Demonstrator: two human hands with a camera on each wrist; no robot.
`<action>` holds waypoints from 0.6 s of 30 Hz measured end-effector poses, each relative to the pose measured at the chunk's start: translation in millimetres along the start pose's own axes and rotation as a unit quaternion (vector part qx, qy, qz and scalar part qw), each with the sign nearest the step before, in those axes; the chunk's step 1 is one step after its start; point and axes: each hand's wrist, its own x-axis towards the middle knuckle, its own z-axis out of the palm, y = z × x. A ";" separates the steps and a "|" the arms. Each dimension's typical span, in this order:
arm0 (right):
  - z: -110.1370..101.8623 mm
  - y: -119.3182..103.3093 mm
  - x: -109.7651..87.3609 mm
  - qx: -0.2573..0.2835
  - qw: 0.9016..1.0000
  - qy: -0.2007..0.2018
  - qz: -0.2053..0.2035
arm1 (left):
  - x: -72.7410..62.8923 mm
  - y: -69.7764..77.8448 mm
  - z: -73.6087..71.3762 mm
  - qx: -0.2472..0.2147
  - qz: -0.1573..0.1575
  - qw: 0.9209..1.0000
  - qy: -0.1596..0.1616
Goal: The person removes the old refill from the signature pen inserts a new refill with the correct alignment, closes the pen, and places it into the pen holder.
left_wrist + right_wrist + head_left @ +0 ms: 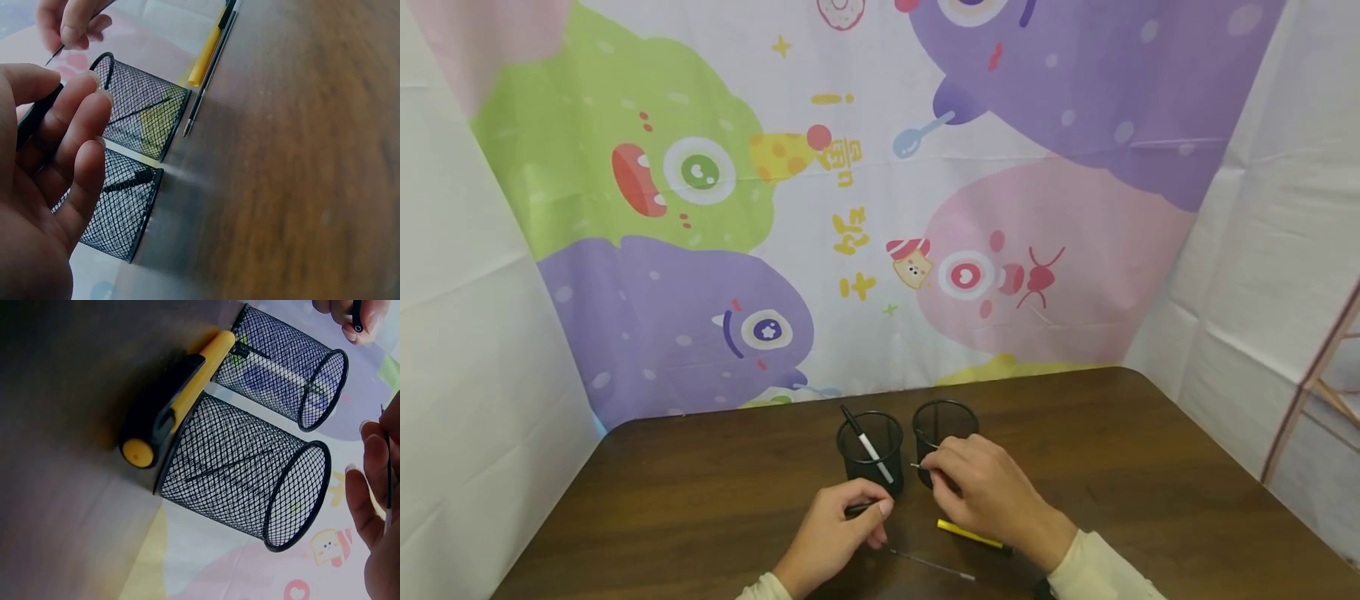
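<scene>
My left hand [835, 525] pinches a black pen barrel [39, 117] between thumb and fingers; in the right wrist view a small hole shows at the barrel's end. The right hand [992, 487] holds a thin pen refill [390, 487] by its shaft, with the metal tip sticking out past the fingers toward the left hand. It is at the rim of the right black mesh cup [237, 481], overlapping it in the head view. Just behind the left hand stands the left mesh cup [852, 467], with a black-and-white pen [871, 450] leaning in it.
A yellow pen with black clip [967, 533] lies on the brown table [700, 492] beneath the right forearm. Nearer the front is a loose clear refill [932, 565]. A thin dark stick shows through the right cup's mesh. A cartoon-printed cloth [865, 333] hangs behind the table.
</scene>
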 end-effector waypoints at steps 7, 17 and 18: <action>-0.3 -1.6 -0.4 0.023 1.000 -0.005 -0.002 | 1.5 -1.6 0.4 0.004 -0.009 1.000 -0.002; 1.7 -2.8 -0.6 0.033 0.999 -0.013 -0.007 | 0.9 0.8 0.3 -0.001 -0.002 1.000 0.001; 1.8 -3.1 -0.5 0.035 0.999 -0.014 -0.009 | 0.7 0.4 0.2 0.000 0.000 1.000 0.001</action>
